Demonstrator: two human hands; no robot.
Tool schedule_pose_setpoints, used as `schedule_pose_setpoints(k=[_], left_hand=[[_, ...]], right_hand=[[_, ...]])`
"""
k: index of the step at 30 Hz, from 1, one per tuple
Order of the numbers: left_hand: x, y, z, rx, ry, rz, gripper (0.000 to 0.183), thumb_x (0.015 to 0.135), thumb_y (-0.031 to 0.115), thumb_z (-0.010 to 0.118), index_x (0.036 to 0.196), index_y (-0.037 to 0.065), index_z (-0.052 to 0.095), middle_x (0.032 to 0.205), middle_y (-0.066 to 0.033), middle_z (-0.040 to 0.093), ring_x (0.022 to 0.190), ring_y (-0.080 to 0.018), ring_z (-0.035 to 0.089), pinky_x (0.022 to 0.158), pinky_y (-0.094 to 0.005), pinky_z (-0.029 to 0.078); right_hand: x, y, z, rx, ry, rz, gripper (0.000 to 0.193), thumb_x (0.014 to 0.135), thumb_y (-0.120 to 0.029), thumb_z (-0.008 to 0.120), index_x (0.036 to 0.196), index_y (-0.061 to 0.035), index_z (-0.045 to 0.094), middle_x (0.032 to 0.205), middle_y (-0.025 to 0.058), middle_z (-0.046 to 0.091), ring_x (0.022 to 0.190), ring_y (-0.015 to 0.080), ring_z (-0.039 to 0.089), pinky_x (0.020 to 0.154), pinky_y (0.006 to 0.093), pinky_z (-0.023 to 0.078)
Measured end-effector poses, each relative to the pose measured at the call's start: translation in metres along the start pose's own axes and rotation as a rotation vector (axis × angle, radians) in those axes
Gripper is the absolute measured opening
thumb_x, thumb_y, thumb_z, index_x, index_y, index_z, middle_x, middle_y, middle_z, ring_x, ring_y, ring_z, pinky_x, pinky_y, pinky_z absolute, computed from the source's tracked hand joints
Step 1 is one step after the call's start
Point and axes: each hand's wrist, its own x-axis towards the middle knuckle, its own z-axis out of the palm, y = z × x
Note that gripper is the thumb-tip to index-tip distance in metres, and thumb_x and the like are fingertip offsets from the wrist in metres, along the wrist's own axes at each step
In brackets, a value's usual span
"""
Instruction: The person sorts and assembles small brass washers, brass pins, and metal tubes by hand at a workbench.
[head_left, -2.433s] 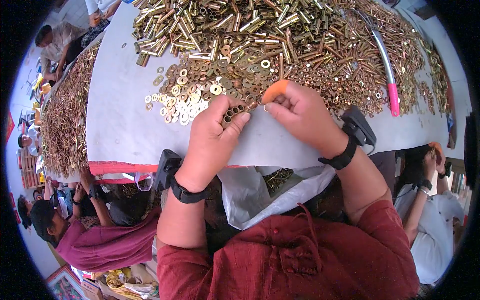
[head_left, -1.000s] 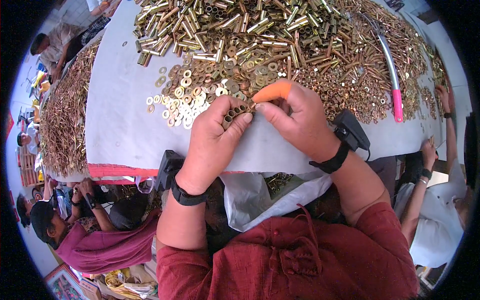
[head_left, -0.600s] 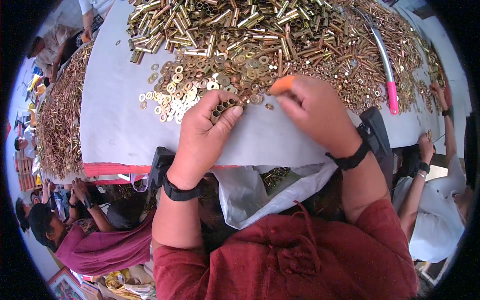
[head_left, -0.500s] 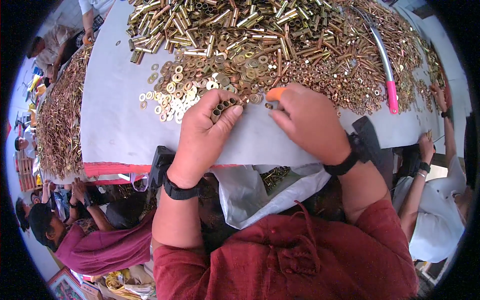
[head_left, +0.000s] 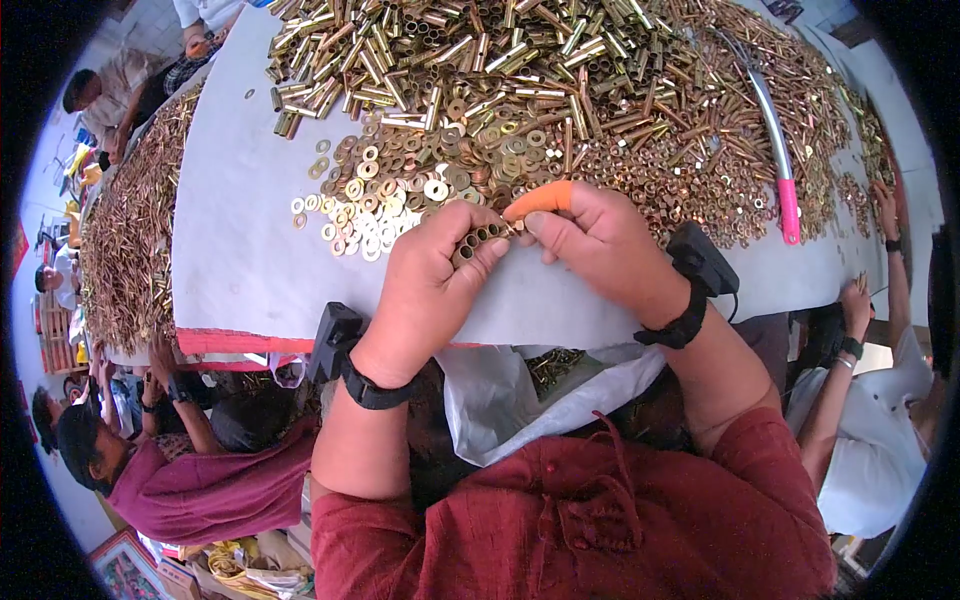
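My left hand point(head_left: 425, 280) is closed round a row of several brass-coloured metal sleeves point(head_left: 468, 246), their open round ends facing me. At the far end of the row, a small hex nut point(head_left: 517, 227) shows at the fingertips of my right hand point(head_left: 605, 245). That hand pinches the nut between its thumb and an index finger in an orange finger cot point(head_left: 540, 199). Both hands meet above the near part of the table, just in front of the loose flat washers point(head_left: 375, 228). My fingers hide the sleeves' far ends.
A heap of metal sleeves point(head_left: 430, 65) covers the far table point(head_left: 235, 250). Loose nuts point(head_left: 690, 185) lie to its right, beside a curved metal tool with a pink handle point(head_left: 789, 210). A white sack point(head_left: 490, 400) hangs below the front edge. Other people sit at both sides.
My right hand has moved left, bringing its fingertips from apart to the end of the row of sleeves. The view has shifted slightly, so the table appears lower.
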Motion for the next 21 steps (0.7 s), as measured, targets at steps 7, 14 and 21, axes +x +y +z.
schedule_pose_setpoints(k=[7,14,21], left_hand=[[0.001,-0.002,-0.005,-0.004,-0.002,-0.007,0.015,0.086,0.006,0.068,0.097,0.002,0.059,0.084,-0.0128,0.063,0.076,-0.0242,0.061,0.071,-0.0319,0.049],[0.003,-0.004,-0.005,-0.028,-0.009,0.017,0.016,0.085,0.006,0.069,0.096,0.002,0.058,0.08,-0.0139,0.062,0.071,-0.0249,0.06,0.067,-0.0327,0.048],[0.002,-0.008,-0.004,0.008,-0.014,0.036,0.017,0.084,0.007,0.07,0.096,0.002,0.058,0.078,-0.0146,0.061,0.068,-0.0268,0.059,0.064,-0.0336,0.048]], right_hand=[[0.007,-0.003,-0.001,0.196,-0.056,0.044,0.023,0.095,-0.012,0.057,0.117,-0.0035,0.06,0.087,-0.0034,0.06,0.074,0.0047,0.055,0.067,0.0192,0.045],[0.006,-0.007,-0.004,-0.27,-0.006,-0.231,0.02,0.087,-0.007,0.065,0.107,-0.005,0.066,0.087,0.0,0.063,0.074,0.0081,0.059,0.067,0.0231,0.049],[0.01,-0.003,-0.009,-0.32,0.007,-0.302,0.019,0.081,-0.012,0.069,0.099,-0.0058,0.069,0.085,0.008,0.065,0.071,0.0171,0.063,0.065,0.0284,0.051]])
